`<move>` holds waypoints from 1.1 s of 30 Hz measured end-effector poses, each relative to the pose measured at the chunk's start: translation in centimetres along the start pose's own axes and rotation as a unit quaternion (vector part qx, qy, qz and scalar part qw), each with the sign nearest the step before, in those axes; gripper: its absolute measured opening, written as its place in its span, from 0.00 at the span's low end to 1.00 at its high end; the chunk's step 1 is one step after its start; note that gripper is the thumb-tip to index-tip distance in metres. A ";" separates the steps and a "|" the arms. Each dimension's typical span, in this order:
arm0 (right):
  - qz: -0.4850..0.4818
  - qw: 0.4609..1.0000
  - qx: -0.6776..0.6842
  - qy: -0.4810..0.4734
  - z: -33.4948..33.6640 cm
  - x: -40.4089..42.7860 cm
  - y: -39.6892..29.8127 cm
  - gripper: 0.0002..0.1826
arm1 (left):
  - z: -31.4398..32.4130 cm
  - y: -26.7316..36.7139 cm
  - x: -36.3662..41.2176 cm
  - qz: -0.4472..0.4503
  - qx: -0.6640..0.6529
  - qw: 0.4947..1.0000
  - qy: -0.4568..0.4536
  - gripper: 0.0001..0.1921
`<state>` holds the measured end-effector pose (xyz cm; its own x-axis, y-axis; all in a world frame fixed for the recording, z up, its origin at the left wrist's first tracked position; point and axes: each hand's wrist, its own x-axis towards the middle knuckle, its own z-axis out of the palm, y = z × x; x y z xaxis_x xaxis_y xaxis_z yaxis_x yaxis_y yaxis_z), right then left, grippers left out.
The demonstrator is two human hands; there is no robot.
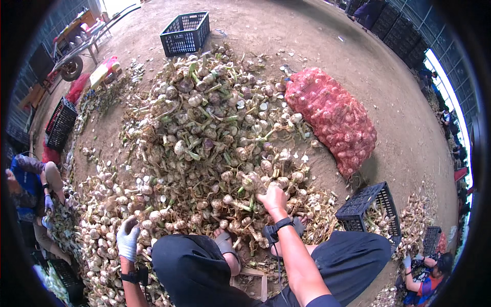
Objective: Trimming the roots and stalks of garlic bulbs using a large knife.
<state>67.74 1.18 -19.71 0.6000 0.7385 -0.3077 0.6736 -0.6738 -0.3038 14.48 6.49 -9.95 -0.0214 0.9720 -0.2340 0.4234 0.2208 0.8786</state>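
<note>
My left hand (128,240), in a white knit glove with darkened fingertips, is over the garlic bulbs (100,241) at the left. Its thumb and fingers are apart, and I see nothing between them. My right hand (274,199) is bare and reaches to the near side of the tall garlic heap (203,142), where bulbs still carry stalks and dry roots. A blurred garlic bulb (251,181) lies at its fingertips; whether the fingers grip it is hidden. Dark straps with small devices are on both my wrists.
Right of the heap lies a red mesh sack (332,119) full of garlic. A tilted black crate (362,211) with garlic scraps is by my right knee; another crate (186,34) stands beyond the heap. Co-workers (28,184) (427,274) sit at both sides. A wooden frame (253,273) lies between my feet.
</note>
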 end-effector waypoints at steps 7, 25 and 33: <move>0.068 0.869 0.491 0.006 -4.7 -2.1 -0.3 0.13 | 1.2 12.8 -0.7 0.065 -0.101 0.992 -0.022 0.20; -0.084 0.527 0.839 -0.107 -19.1 -22.8 -9.3 0.23 | 18.5 28.4 -11.9 0.266 -0.124 0.909 -0.295 0.39; -0.247 0.857 0.386 0.236 -21.3 -22.6 -5.3 0.19 | 19.1 27.6 -11.1 0.238 -0.279 0.879 -0.304 0.35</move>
<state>59.81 -11.40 8.06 0.5537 0.7440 0.3739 0.5185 0.0433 -0.8540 43.64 0.27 8.91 0.5971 0.7807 0.1847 -0.2609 -0.0287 0.9649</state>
